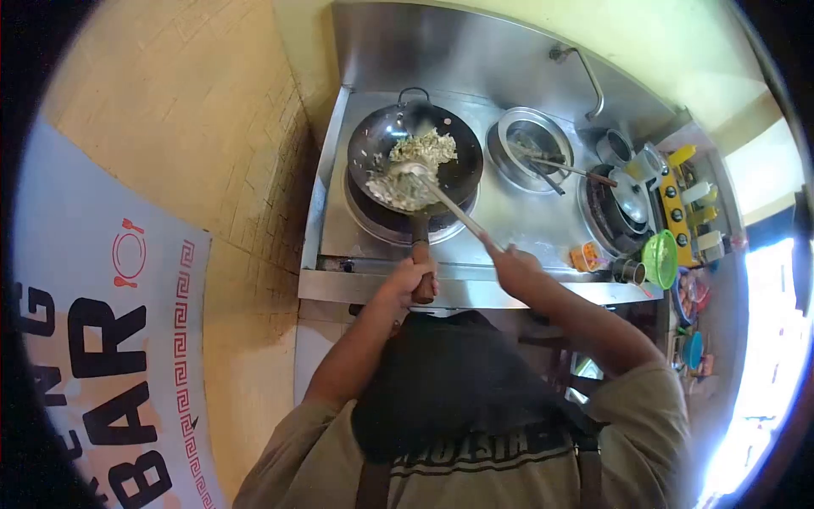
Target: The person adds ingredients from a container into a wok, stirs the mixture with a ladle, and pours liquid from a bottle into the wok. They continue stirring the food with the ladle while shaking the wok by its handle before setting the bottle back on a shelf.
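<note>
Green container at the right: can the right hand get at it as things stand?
Probably not directly: the right hand is closed around the ladle, and the orange tub and metal cup sit between it and the green container.

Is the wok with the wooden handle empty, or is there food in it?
Partly filled: pale, chopped-looking food lies in the wok, which is bare toward its right side.
</note>
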